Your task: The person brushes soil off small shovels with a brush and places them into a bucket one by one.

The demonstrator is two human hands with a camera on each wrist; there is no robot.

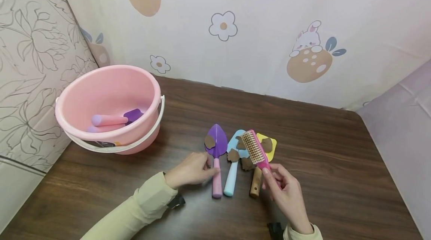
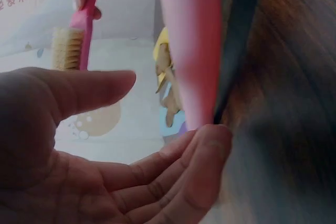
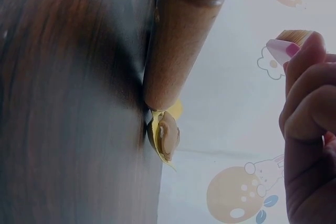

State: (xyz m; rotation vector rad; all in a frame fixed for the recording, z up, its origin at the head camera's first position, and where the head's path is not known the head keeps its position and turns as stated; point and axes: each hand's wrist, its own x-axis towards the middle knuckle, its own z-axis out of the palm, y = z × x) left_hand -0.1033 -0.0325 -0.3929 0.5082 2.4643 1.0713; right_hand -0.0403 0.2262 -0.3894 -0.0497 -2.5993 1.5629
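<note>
At fingertips of left hand (image 1: 190, 169): purple pointed-blade trowel, tapered pink handle (image 1: 216, 163), brown flat clump (image 1: 210, 142) on blade | left thumb/fingers parted, contact unclear | right hand (image 1: 286, 191) pinches pink bristle brush (image 1: 256, 150) — likely pre-brushing — next: grip handle

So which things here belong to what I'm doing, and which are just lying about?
Seem part of the job:
- pink brush, in the right grip
- purple trowel, nearest the left grip
- blue trowel
- yellow wooden-handled shovel
- brown lumps

Seem not in use:
- pink bucket
- tools inside it
</note>
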